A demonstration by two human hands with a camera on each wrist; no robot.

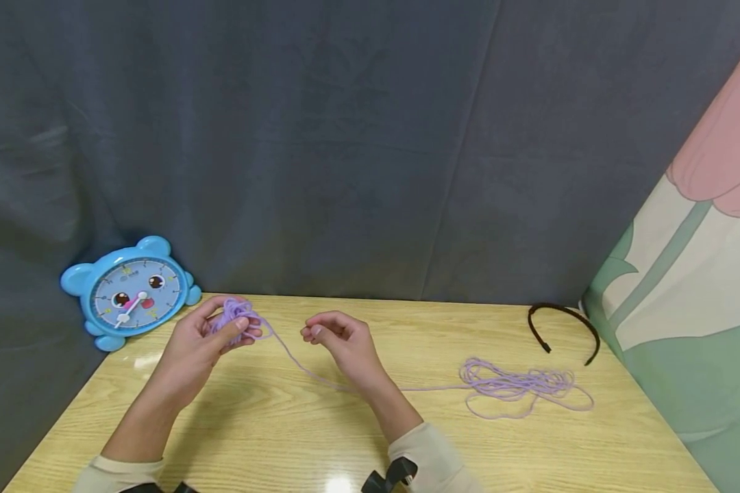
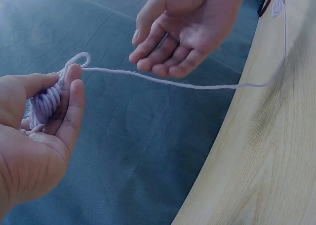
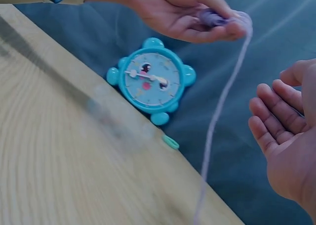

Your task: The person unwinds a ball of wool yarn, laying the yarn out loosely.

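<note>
A small bundle of lilac yarn is pinched between the thumb and fingers of my left hand, above the table's left side. In the left wrist view the wound strands lie against the fingers, with a loop standing up at the fingertips. From the bundle one strand runs right, passing by my right hand to a loose heap of the same yarn on the table. My right hand holds nothing; its fingers are loosely bent, and in the right wrist view the palm is apart from the strand.
A blue bear-shaped clock leans against the dark curtain at the back left. On the wooden table, a dark headband lies at the back right. A small green ring shows near the table edge in the right wrist view.
</note>
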